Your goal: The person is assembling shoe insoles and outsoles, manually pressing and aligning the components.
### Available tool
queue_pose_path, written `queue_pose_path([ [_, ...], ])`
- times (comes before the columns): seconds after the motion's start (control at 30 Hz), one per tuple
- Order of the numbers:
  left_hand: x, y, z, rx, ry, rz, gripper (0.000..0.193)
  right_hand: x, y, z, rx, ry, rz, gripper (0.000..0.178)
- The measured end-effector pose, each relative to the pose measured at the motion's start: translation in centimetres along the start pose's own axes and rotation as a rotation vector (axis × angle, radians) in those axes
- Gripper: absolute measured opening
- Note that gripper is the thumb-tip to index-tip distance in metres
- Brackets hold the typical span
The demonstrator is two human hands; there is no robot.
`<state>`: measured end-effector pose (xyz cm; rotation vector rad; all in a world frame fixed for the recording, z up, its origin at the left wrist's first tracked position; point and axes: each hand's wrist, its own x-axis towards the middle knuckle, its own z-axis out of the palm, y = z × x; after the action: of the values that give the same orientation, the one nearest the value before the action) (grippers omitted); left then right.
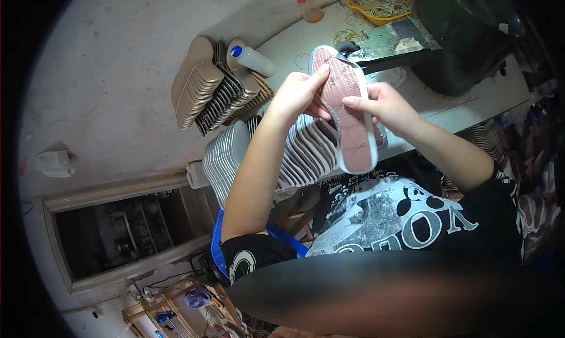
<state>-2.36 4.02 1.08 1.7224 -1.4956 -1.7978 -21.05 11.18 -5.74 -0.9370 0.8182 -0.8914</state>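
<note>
Both my hands hold an insole point(355, 132) with a pinkish, lined face and a pale binding along its edge. My left hand point(300, 96) grips its left side, thumb on top and fingers curled beneath. From the right, my right hand point(388, 106) pinches the middle, its thumb pressed on the pink face. The insole's upper end lies beside the tip of a dark green machine point(391, 43), which looks like a sewing machine. A small dark strip lies at that end; whether it is attached, I cannot tell.
Long rows of grey-white insoles point(303, 152) stand left of my hands. Behind them are tied tan and black bundles point(197, 82) and a blue-capped bottle point(254, 61). A red-tipped bottle point(310, 11) and yellow basket of bands point(379, 14) sit on the white table point(288, 43).
</note>
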Motion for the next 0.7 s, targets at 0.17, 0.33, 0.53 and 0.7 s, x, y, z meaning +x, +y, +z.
queue_pose_path([
  [0.17,0.1,-0.6,-1.2,0.063,-0.137,0.078,0.042,2.7,0.1,-1.6,-0.142,0.061,-0.104,0.031],
  [0.33,0.7,-0.9,0.0,-0.028,0.158,0.136,0.037,2.9,-0.1,-1.5,0.069,0.062,-0.137,0.033],
  [0.53,1.5,-1.6,0.1,-0.088,0.267,0.198,0.041,-4.8,0.8,-1.3,0.049,-0.2,0.317,0.022],
  [0.7,2.8,-0.8,-1.1,-0.127,0.209,0.18,0.04,-5.4,0.2,1.0,0.204,-0.097,0.131,0.021],
])
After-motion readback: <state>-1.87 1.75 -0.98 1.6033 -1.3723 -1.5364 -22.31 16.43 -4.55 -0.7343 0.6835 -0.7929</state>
